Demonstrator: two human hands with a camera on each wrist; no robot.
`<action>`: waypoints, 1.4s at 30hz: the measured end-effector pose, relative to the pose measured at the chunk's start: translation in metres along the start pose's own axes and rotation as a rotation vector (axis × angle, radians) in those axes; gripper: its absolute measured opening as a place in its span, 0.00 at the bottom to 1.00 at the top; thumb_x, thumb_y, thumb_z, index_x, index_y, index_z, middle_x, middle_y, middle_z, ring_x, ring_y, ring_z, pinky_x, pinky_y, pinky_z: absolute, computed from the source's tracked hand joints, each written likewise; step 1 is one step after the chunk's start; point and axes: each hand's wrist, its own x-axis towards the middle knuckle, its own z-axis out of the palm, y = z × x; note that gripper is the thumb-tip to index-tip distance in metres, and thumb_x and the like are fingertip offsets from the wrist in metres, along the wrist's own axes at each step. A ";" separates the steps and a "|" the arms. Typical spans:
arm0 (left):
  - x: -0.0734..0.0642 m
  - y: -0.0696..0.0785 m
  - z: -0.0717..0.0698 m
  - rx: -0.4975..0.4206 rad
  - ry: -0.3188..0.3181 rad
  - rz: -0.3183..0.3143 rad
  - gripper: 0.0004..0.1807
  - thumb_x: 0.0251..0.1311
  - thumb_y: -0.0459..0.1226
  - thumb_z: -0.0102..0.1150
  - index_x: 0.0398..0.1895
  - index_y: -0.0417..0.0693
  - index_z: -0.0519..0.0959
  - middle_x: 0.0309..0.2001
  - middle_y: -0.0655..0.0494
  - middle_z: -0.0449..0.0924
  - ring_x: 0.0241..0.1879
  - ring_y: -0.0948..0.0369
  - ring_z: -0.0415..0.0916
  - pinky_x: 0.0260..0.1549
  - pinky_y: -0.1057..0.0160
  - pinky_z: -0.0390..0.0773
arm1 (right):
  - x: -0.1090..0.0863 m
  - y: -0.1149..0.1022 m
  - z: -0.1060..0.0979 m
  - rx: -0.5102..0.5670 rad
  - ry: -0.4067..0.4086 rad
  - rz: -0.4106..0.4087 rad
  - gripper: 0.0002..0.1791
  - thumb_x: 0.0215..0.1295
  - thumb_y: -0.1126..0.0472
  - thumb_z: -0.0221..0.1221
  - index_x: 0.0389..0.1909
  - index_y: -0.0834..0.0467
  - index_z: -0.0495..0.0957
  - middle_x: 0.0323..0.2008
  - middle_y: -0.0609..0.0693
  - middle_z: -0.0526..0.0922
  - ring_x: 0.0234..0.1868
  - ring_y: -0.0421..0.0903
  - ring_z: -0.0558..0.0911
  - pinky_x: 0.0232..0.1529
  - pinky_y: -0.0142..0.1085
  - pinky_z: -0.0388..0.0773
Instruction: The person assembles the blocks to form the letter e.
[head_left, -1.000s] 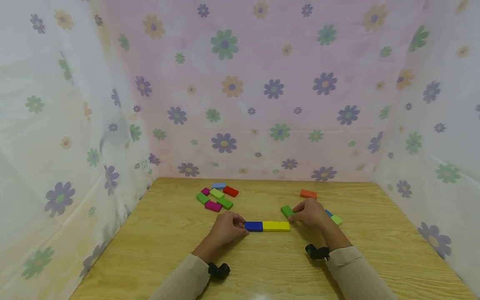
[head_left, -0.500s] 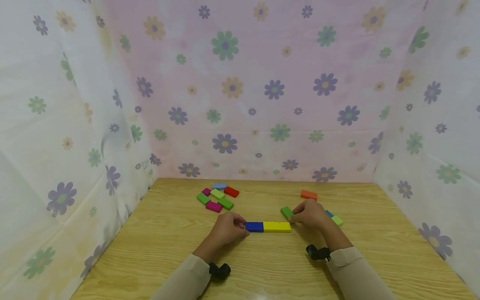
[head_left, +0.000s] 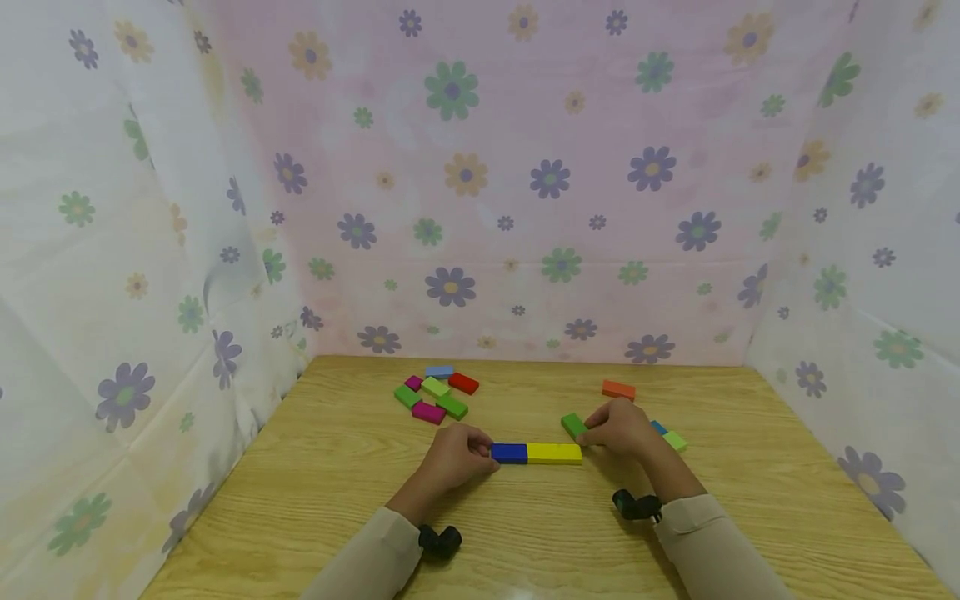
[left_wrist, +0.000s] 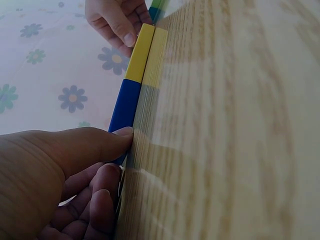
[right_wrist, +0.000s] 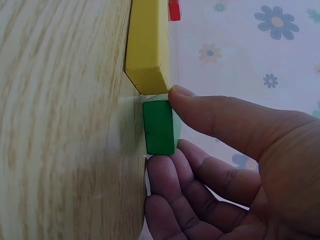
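Observation:
A blue block (head_left: pixel 509 453) and a longer yellow block (head_left: pixel 554 453) lie end to end in a straight row on the wooden table. My left hand (head_left: pixel 453 457) pinches the blue block's outer end between thumb and fingers; the left wrist view shows the thumb pressed on that blue block (left_wrist: pixel 123 105). To the right, my right hand (head_left: pixel 621 427) holds a green block (head_left: pixel 574 426) that lies slantwise just beyond the yellow one's right end. From the right wrist, the green block (right_wrist: pixel 160 127) sits between thumb and fingers, close to the yellow block's end (right_wrist: pixel 147 45).
At the back left lies a loose group of several blocks, among them a red block (head_left: pixel 463 382), a magenta block (head_left: pixel 428 412) and a light blue block (head_left: pixel 439 372). An orange block (head_left: pixel 618 389) lies behind my right hand, a lime block (head_left: pixel 675 441) beside it. Flowered cloth encloses the table.

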 end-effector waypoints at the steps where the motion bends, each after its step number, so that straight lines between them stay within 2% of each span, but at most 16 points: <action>1: 0.000 0.000 0.000 0.001 0.000 0.004 0.16 0.52 0.41 0.80 0.43 0.47 0.88 0.31 0.63 0.83 0.33 0.64 0.78 0.37 0.65 0.81 | 0.000 0.000 0.000 0.000 0.002 0.003 0.22 0.56 0.53 0.76 0.47 0.61 0.88 0.44 0.54 0.87 0.46 0.53 0.84 0.51 0.51 0.83; 13: 0.002 0.001 0.000 0.019 0.002 0.005 0.15 0.52 0.40 0.81 0.41 0.48 0.88 0.31 0.63 0.82 0.33 0.64 0.78 0.35 0.64 0.80 | -0.002 0.000 -0.001 0.000 -0.007 -0.017 0.21 0.56 0.53 0.76 0.47 0.61 0.88 0.43 0.53 0.88 0.46 0.52 0.84 0.51 0.53 0.82; 26: 0.000 0.003 -0.002 0.017 -0.010 -0.001 0.15 0.53 0.40 0.80 0.43 0.48 0.88 0.32 0.63 0.83 0.35 0.64 0.79 0.39 0.61 0.81 | -0.002 -0.001 -0.001 0.011 -0.025 -0.037 0.21 0.57 0.54 0.76 0.48 0.62 0.87 0.45 0.55 0.88 0.48 0.55 0.84 0.51 0.52 0.83; 42: 0.000 0.001 -0.002 0.013 -0.010 0.013 0.15 0.53 0.41 0.80 0.43 0.48 0.88 0.32 0.64 0.83 0.34 0.64 0.79 0.38 0.62 0.81 | -0.005 -0.006 -0.003 0.002 -0.026 -0.048 0.21 0.58 0.57 0.75 0.49 0.64 0.87 0.45 0.55 0.88 0.47 0.53 0.84 0.49 0.51 0.83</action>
